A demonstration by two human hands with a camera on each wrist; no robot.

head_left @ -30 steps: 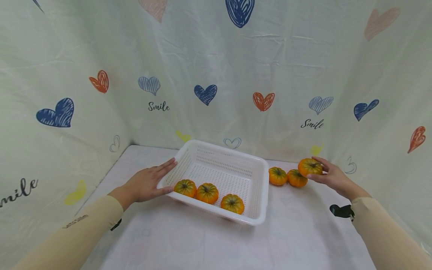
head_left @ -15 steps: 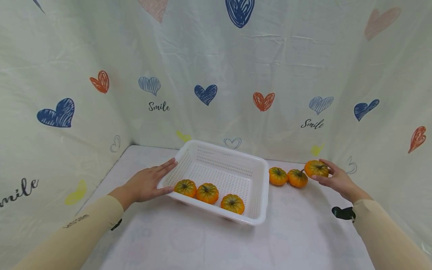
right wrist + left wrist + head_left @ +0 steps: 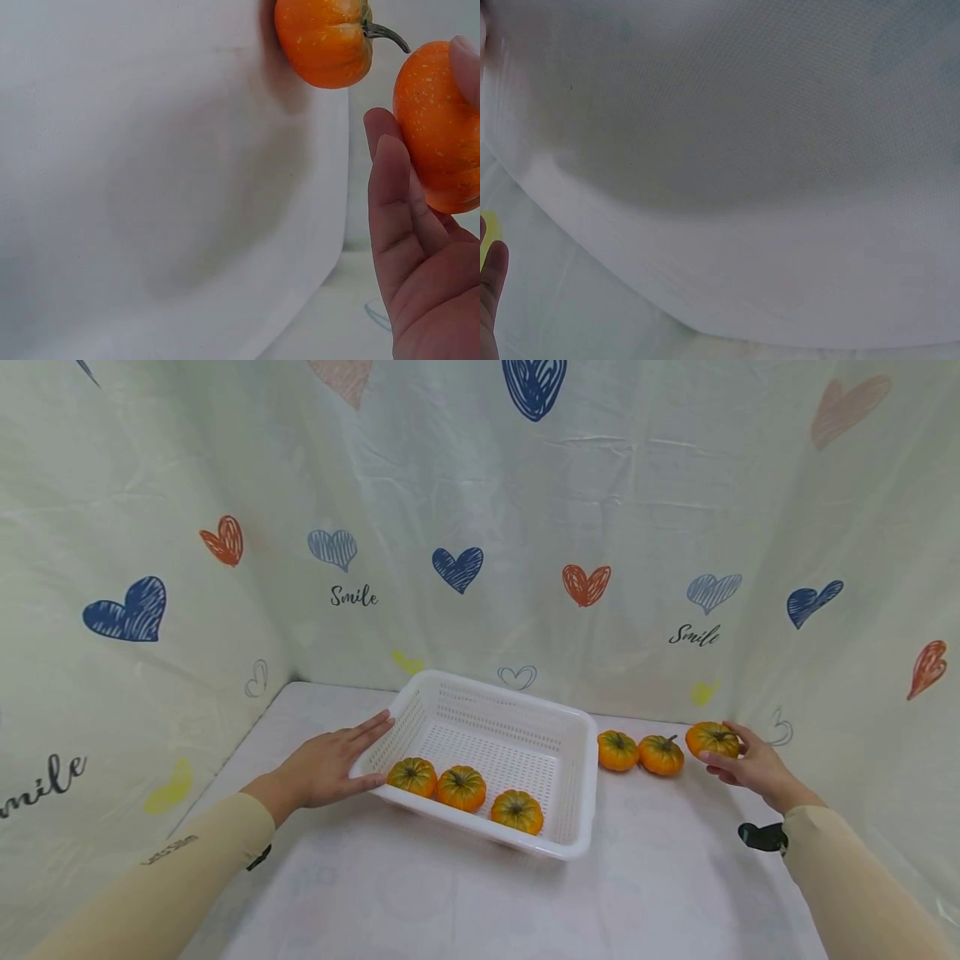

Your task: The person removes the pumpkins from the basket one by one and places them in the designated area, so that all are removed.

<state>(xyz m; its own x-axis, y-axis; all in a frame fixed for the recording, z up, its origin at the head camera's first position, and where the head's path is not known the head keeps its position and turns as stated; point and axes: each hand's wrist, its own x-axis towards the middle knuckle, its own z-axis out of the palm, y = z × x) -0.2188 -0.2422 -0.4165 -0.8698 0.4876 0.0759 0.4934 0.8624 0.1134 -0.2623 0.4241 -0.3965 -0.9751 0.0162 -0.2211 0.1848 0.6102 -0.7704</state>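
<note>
My right hand (image 3: 761, 770) holds a small orange-and-green pumpkin (image 3: 708, 740) at the right end of a row, between its thumb and fingers. In the right wrist view the held pumpkin (image 3: 435, 135) sits above my fingers, close to a neighbouring pumpkin's stem (image 3: 388, 34). My left hand (image 3: 326, 770) rests with fairly straight fingers on the left side of a white plastic basket (image 3: 495, 710), its thumb by the front left corner. Along the basket's front side lie three pumpkins (image 3: 461, 789). The left wrist view shows only fingertips (image 3: 495, 262) at its edge.
Two more pumpkins, one beside the basket (image 3: 617, 752) and one to its right (image 3: 661, 756), stand on the white-covered table (image 3: 465, 902). Behind the table hangs a pale curtain (image 3: 525, 510) printed with hearts, which also closes off the left and right sides.
My right hand has moved the held pumpkin right and slightly down, away from overlapping the neighbouring pumpkin, whose stem now shows. My left hand and the basket have stayed put.
</note>
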